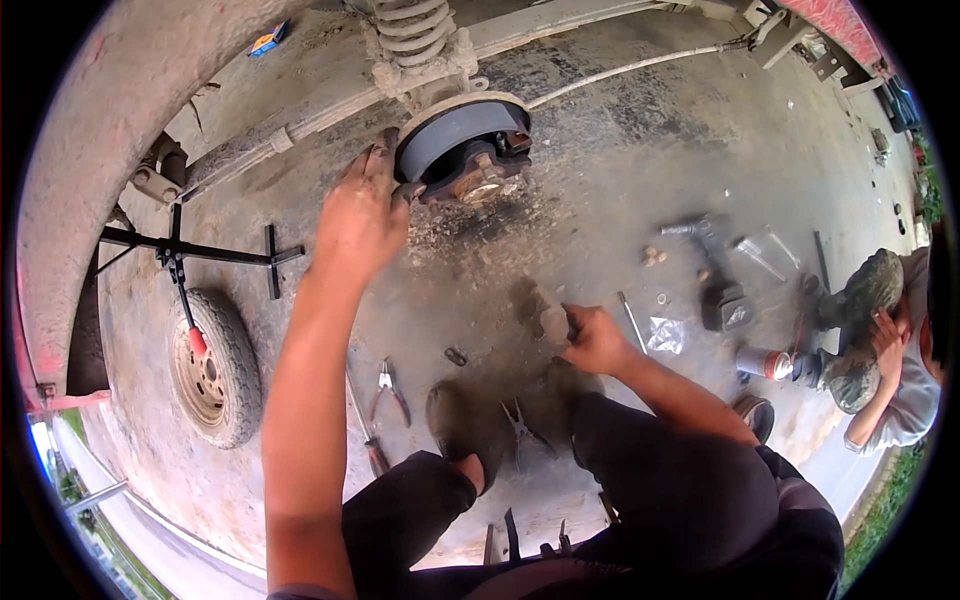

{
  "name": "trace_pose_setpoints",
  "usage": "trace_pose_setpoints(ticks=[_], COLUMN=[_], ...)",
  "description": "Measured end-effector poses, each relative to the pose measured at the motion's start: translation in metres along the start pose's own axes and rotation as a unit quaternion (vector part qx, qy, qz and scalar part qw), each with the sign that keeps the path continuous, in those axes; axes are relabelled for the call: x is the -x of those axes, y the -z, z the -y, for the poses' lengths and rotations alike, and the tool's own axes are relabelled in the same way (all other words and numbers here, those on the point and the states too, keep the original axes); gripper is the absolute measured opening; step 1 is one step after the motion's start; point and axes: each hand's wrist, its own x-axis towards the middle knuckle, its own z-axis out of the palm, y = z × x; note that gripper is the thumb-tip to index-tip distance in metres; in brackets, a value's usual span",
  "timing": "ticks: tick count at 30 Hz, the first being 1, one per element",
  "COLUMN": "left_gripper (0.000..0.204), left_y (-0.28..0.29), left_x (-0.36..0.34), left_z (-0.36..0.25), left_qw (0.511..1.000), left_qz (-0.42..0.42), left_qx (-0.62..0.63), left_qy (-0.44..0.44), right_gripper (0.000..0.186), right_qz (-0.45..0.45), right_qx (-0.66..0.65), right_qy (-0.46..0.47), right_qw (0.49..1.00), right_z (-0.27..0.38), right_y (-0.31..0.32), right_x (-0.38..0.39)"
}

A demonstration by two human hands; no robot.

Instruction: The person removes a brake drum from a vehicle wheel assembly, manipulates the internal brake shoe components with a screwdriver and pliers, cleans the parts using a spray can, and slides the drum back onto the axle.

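left hand (pixel 360 215) open grip on brake hub (pixel 462 150) | right hand (pixel 592 340) gripping brake shoe (pixel 553 318)

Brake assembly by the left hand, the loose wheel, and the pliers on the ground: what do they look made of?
Brake assembly: metal by the look, dull grey curved face, rusty brown hub.
Wheel: black rubber tyre, worn and dusty, on a pale, rust-stained metal rim.
Pliers: bare steel jaws; handles seem coated red, probably plastic.

Both forearms are bare, with no sleeves showing, and the left hand (pixel 360 215) and right hand (pixel 595 340) are gloveless and smeared with grime. Dark, dusty trousers (pixel 690 480) cover the person's legs, and a worn dark shoe (pixel 462 430) the foot.
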Motion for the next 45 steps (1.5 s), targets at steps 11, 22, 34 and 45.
trace_pose_setpoints(ticks=[11,22,34,45], left_gripper=[0.054,0.045,0.050,0.047], left_y=[-0.064,-0.086,-0.088,-0.089], left_x=[0.039,0.023,0.023,0.027], left_z=[0.019,0.012,0.023,0.024], left_qw=[0.972,0.960,0.946,0.945], left_qz=[-0.066,-0.076,-0.086,-0.088], left_qx=[0.171,0.198,0.259,0.264], left_qy=[0.145,0.185,0.174,0.171], right_gripper=[0.045,0.044,0.041,0.041], right_qz=[0.054,0.003,-0.024,-0.036], right_qx=[0.168,0.336,0.357,0.388], right_qy=[0.188,0.238,0.213,0.213], right_qw=[0.966,0.911,0.909,0.896], right_z=[0.119,0.193,0.192,0.193], right_y=[0.060,0.092,0.083,0.078], right_x=[-0.042,-0.105,-0.115,-0.123])
